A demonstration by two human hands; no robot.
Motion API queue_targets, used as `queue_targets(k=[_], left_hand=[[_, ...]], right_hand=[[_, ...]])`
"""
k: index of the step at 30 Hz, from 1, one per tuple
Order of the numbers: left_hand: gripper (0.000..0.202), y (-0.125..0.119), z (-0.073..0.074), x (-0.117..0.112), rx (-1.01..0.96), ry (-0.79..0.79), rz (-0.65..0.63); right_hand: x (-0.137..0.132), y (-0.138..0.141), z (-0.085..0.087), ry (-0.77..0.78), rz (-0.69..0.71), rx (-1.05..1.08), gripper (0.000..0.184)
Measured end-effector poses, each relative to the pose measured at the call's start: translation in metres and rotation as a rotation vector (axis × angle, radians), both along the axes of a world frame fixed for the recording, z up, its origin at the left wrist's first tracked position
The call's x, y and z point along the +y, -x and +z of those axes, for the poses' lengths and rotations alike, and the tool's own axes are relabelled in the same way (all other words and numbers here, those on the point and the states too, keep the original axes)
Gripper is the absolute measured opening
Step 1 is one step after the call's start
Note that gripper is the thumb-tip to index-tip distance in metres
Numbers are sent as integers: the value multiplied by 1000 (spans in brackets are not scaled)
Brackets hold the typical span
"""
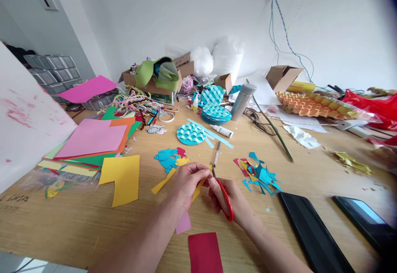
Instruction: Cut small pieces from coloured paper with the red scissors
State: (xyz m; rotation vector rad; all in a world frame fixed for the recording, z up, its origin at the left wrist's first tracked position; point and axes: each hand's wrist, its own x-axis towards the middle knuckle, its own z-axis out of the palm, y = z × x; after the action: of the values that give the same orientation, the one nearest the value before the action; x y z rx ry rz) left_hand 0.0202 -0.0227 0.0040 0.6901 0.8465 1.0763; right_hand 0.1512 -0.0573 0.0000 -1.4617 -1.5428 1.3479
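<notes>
My left hand [192,182] pinches a small strip of yellow paper [198,189] over the middle of the table. In my right hand [228,196] is a pair of scissors with red handles [228,211], its blades pointing away from me beside the yellow paper. Whether the blades touch the paper I cannot tell. Just beyond my left hand lie blue paper fish [167,158], a yellow paper fish [182,161] and a red paper cutout [181,152]. Another yellow strip [163,182] rests left of that hand. A pen [216,155] lies ahead of the blades.
Paper scraps [263,173] and a black phone [310,227] lie at right. Coloured sheets [93,138] and cut yellow paper [127,178] are at left. A scalloped blue disc [190,133], glue tube [223,131] and grey bottle [242,103] stand farther back. Red paper [205,252] lies in front.
</notes>
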Motion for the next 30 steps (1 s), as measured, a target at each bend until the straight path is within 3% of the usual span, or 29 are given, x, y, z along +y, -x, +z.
queue_targets(k=[15, 30], left_hand=[[15, -1, 1, 0, -7, 5, 3], [12, -1, 0, 1, -12, 10, 16]], right_hand=[[1, -3, -2, -45, 7, -69, 54], [0, -1, 3, 62, 17, 1, 59]])
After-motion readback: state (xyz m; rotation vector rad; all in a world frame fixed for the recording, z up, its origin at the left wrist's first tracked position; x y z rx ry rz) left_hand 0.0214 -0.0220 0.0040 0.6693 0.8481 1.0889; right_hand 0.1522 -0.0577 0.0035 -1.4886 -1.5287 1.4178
